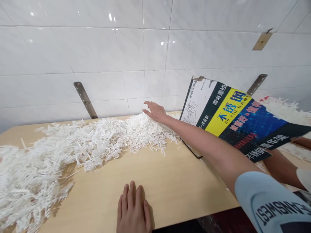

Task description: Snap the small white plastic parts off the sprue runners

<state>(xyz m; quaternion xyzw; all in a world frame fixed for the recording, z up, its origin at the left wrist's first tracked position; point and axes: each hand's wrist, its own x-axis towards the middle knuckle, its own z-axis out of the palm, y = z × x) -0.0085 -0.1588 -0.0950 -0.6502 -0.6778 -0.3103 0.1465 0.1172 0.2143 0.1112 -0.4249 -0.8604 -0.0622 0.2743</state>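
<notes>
My left hand (pixel 132 210) lies flat on the light wooden table (pixel 116 181), fingers stretched out, with nothing in it. Reaching across to the wall side, my right hand (pixel 155 111) is over the far end of a long heap of white branching sprigs (pixel 104 136). Its thumb and fingers are apart, and I see nothing held. Whether its underside touches the sprigs is hidden. The heap runs along the wall and curves toward me on the left.
A printed cardboard panel (pixel 204 126) stands on the table at my right. Beyond it are more white sprigs (pixel 284 108) and another person's arm (pixel 282 168). Metal brackets (pixel 85 99) are fixed to the tiled wall (pixel 109 48) behind the table.
</notes>
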